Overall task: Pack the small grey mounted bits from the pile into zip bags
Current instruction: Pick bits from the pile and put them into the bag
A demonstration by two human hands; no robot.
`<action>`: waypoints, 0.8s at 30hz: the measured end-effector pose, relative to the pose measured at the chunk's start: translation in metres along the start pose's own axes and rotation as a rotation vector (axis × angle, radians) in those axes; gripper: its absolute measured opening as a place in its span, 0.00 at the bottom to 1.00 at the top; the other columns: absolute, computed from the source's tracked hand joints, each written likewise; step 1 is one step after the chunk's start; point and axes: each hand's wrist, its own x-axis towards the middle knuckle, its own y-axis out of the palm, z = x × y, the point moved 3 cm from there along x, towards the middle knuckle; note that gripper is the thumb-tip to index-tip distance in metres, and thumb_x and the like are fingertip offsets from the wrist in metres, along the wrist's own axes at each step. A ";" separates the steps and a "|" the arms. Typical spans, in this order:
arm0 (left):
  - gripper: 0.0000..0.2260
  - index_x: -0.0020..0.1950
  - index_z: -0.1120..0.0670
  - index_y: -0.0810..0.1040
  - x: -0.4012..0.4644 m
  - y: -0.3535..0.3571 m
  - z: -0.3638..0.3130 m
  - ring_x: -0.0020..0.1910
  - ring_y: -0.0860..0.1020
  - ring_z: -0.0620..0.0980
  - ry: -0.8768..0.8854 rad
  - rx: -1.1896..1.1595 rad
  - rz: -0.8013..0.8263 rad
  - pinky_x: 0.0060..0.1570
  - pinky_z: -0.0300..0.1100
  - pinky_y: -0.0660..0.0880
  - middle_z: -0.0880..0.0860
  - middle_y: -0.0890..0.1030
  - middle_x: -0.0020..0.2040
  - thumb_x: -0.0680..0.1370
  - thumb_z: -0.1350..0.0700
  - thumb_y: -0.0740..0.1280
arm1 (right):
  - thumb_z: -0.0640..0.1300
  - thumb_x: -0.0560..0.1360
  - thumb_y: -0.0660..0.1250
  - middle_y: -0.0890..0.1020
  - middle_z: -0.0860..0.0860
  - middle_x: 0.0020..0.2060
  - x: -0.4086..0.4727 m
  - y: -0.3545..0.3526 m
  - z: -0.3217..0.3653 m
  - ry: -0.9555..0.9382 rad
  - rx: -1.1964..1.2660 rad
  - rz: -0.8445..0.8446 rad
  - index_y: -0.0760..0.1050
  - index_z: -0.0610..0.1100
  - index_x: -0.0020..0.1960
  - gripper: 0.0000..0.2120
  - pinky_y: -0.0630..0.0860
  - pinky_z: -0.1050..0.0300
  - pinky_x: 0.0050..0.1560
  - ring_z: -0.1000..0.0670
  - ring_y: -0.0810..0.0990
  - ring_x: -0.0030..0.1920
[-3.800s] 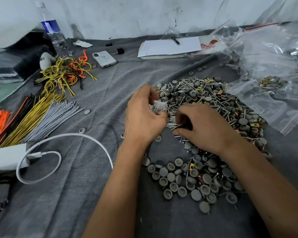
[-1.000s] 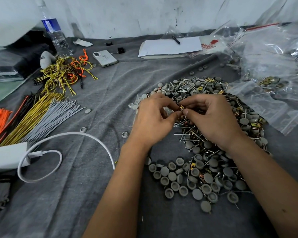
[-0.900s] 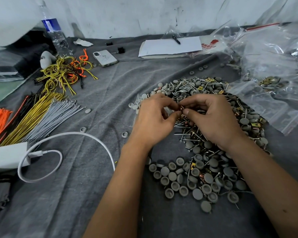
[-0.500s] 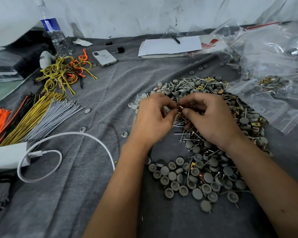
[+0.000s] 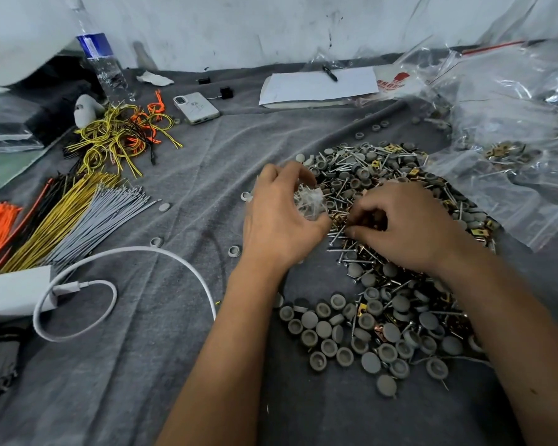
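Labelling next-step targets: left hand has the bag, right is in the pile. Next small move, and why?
Probably lift the right hand with a few bits to the bag. The left hand grips the small crumpled bag just beside it, while the right hand's curled fingers dig into the pile; what they pinch is hidden.

Soft, even light, faint shadows; glare on plastic bags (image 5: 509, 101); wide-angle bending and blur at edges.

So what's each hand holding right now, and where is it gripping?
The left hand grips a small clear zip bag, bunched between curled fingers and thumb. The right hand reaches fingers-down into the pile; whether it holds a bit cannot be told.
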 end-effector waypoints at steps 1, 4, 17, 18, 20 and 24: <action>0.19 0.55 0.43 0.75 -0.001 0.000 -0.001 0.54 0.76 0.48 0.004 0.028 0.007 0.51 0.52 0.80 0.46 0.73 0.56 0.67 0.51 0.75 | 0.50 0.72 0.78 0.77 0.65 0.38 0.000 -0.001 0.000 -0.003 -0.022 0.067 0.85 0.55 0.45 0.03 0.67 0.66 0.41 0.61 0.77 0.43; 0.17 0.54 0.45 0.73 0.000 -0.001 -0.002 0.50 0.75 0.47 0.021 0.054 -0.045 0.46 0.46 0.75 0.46 0.74 0.54 0.68 0.54 0.74 | 0.53 0.73 0.77 0.75 0.63 0.43 -0.001 0.001 0.003 -0.004 -0.063 0.182 0.84 0.58 0.50 0.07 0.70 0.57 0.47 0.55 0.76 0.48; 0.04 0.38 0.55 0.78 0.001 -0.015 0.014 0.32 0.76 0.44 -0.207 -0.233 -0.437 0.39 0.44 0.76 0.46 0.78 0.31 0.72 0.59 0.71 | 0.48 0.79 0.71 0.74 0.62 0.46 0.000 0.010 0.008 -0.058 -0.083 0.119 0.75 0.54 0.48 0.05 0.69 0.60 0.54 0.56 0.72 0.52; 0.04 0.38 0.54 0.78 0.001 -0.015 0.015 0.32 0.76 0.43 -0.219 -0.235 -0.423 0.38 0.42 0.75 0.46 0.78 0.31 0.72 0.59 0.71 | 0.46 0.79 0.71 0.75 0.63 0.45 0.000 0.009 0.009 -0.049 -0.026 0.068 0.75 0.53 0.48 0.05 0.69 0.64 0.51 0.58 0.74 0.49; 0.03 0.38 0.53 0.79 0.002 -0.012 0.016 0.32 0.76 0.41 -0.238 -0.228 -0.369 0.37 0.38 0.74 0.46 0.79 0.32 0.72 0.58 0.71 | 0.42 0.79 0.71 0.78 0.63 0.41 0.000 0.006 0.009 -0.028 0.088 -0.050 0.76 0.52 0.48 0.06 0.69 0.74 0.44 0.62 0.78 0.44; 0.04 0.37 0.53 0.79 0.003 -0.010 0.015 0.32 0.77 0.43 -0.206 -0.141 -0.299 0.36 0.39 0.74 0.47 0.80 0.31 0.72 0.56 0.71 | 0.39 0.78 0.73 0.84 0.57 0.44 0.000 0.003 0.010 -0.022 0.165 -0.202 0.84 0.46 0.52 0.06 0.71 0.78 0.46 0.63 0.81 0.43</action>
